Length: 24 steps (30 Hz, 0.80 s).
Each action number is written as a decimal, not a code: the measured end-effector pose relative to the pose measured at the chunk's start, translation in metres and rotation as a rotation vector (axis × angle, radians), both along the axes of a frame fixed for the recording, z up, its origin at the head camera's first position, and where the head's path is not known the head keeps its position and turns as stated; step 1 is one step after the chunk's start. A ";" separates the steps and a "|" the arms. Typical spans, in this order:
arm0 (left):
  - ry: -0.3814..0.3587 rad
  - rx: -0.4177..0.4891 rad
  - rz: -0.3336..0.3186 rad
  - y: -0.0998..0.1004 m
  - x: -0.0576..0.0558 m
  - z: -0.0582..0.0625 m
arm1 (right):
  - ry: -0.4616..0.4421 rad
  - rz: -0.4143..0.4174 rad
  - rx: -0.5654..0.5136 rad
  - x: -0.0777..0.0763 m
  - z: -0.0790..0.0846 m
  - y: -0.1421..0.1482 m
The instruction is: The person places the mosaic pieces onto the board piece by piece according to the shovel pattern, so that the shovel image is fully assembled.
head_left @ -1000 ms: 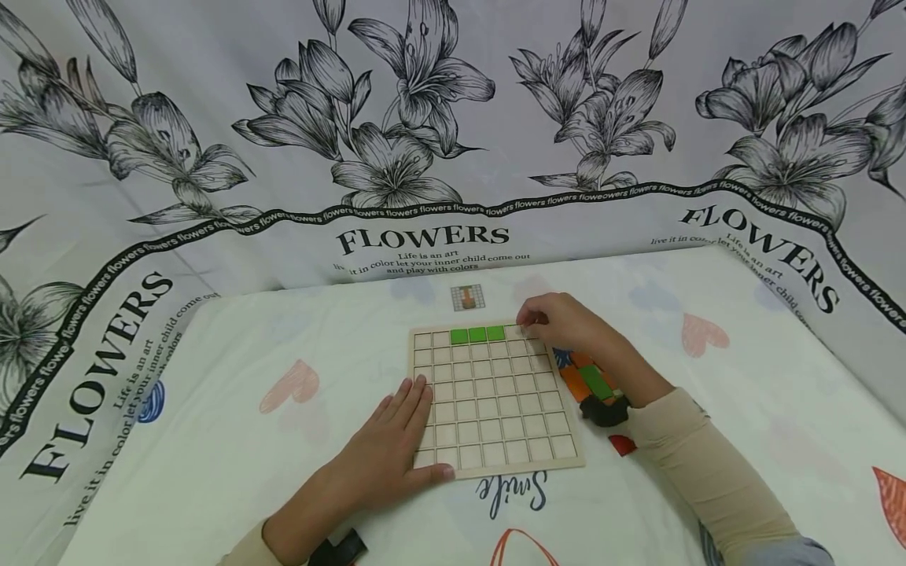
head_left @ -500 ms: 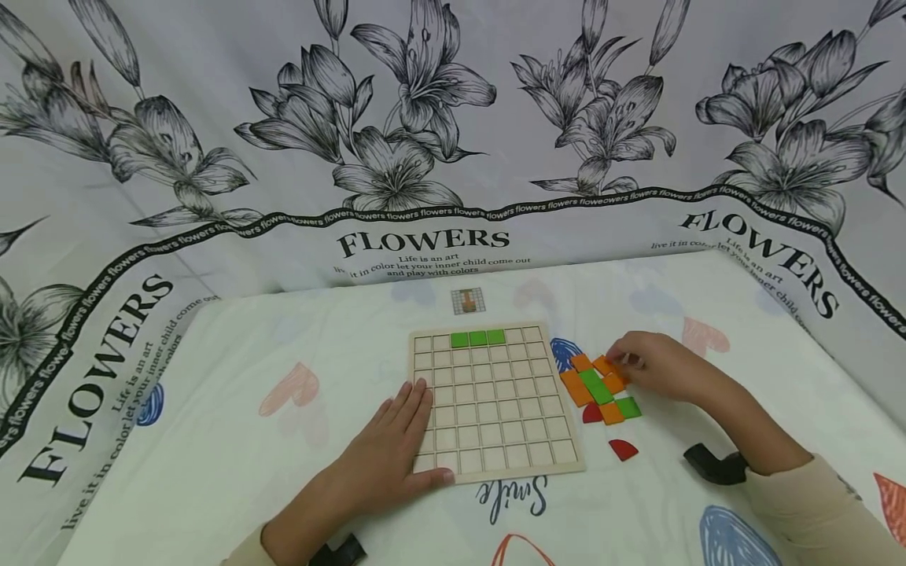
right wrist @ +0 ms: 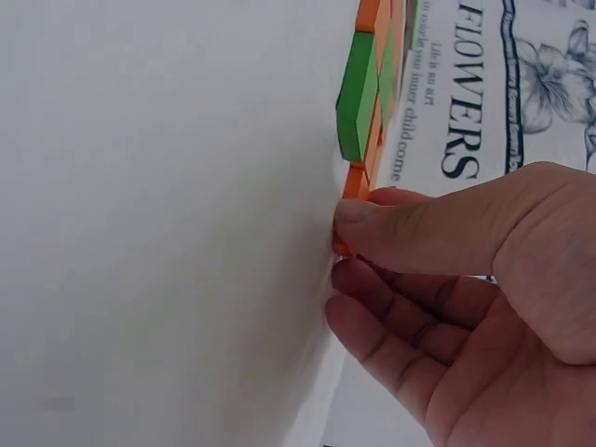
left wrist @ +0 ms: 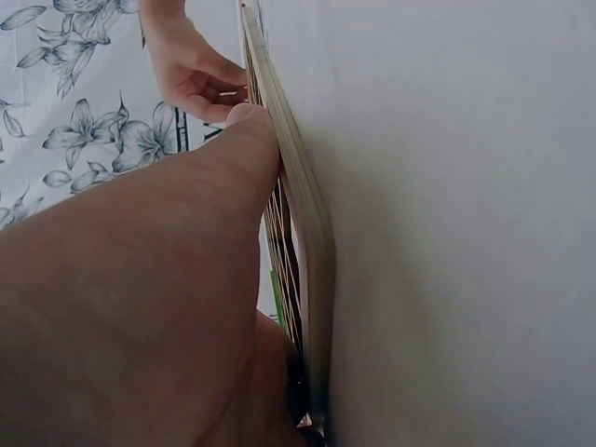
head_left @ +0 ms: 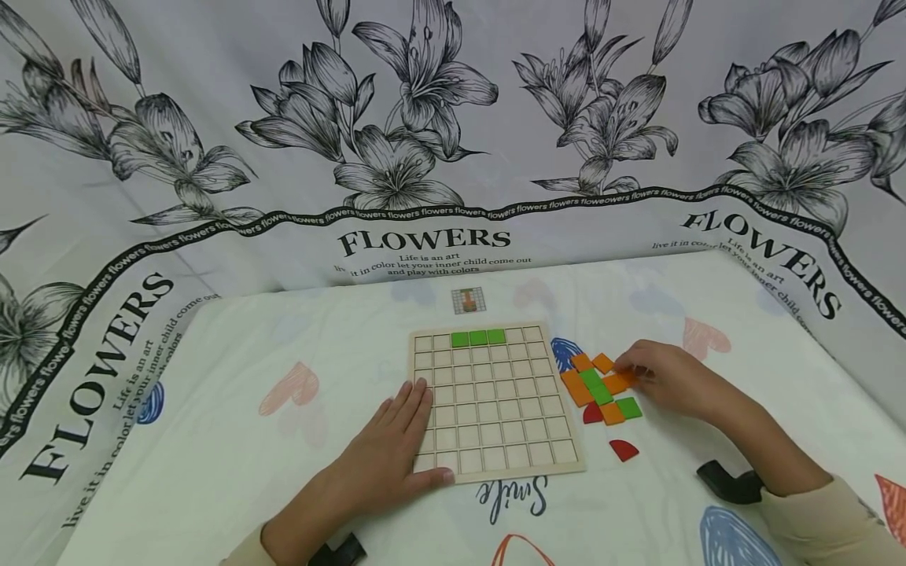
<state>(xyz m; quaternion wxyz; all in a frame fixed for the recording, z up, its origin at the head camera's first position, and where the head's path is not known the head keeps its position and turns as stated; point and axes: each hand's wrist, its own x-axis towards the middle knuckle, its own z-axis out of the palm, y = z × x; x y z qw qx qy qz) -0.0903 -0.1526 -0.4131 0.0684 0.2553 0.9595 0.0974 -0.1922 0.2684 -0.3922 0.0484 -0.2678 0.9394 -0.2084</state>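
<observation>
- While the left hand (head_left: 385, 440) is lying flat with fingers straight over the left rim and thumb along the near rim, gripping nothing, the wooden grid board (head_left: 495, 409) is resting at the middle of the white cloth (head_left: 212, 472).
- Green squares (head_left: 478, 338), three: sitting side by side in the board's far row.
- Right hand (head_left: 672, 379): closing thumb and fingertip on an orange tile (head_left: 616, 384) at the pile's right side; the other fingers are curving loosely.
- Loose pieces, right of the board: orange pieces (head_left: 576, 387) are clustering around a green bar (head_left: 597, 387); a green tile (head_left: 628, 408) is lying at the near right.
- Red wedges (head_left: 624, 450), two: one is bordering the pile, one lying apart, nearer.
- Picture card (head_left: 469, 300): lying just beyond the board's far edge.
</observation>
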 end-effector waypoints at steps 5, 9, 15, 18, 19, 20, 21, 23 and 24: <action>-0.007 0.007 0.000 0.000 0.000 0.000 | 0.008 -0.014 0.008 0.001 0.001 -0.002; -0.005 0.006 0.000 -0.001 0.000 0.000 | 0.031 -0.009 0.006 0.001 0.002 -0.006; -0.006 0.009 0.003 0.000 0.001 0.000 | 0.036 0.007 0.002 -0.001 0.004 -0.016; -0.006 0.012 0.002 0.000 0.001 0.000 | 0.023 0.014 -0.009 -0.002 0.004 -0.022; -0.007 0.011 0.002 0.000 0.001 0.001 | 0.021 0.016 -0.014 -0.003 0.005 -0.025; -0.007 0.010 0.002 0.000 0.001 0.001 | 0.020 0.018 -0.017 -0.003 0.005 -0.027; -0.006 0.011 0.002 0.000 0.001 0.001 | 0.019 0.022 -0.020 -0.004 0.005 -0.028; -0.003 0.010 0.002 0.000 0.001 0.000 | 0.011 0.021 -0.025 -0.005 0.005 -0.032; -0.003 0.009 0.002 0.000 0.001 0.000 | 0.004 0.020 -0.028 -0.005 0.006 -0.034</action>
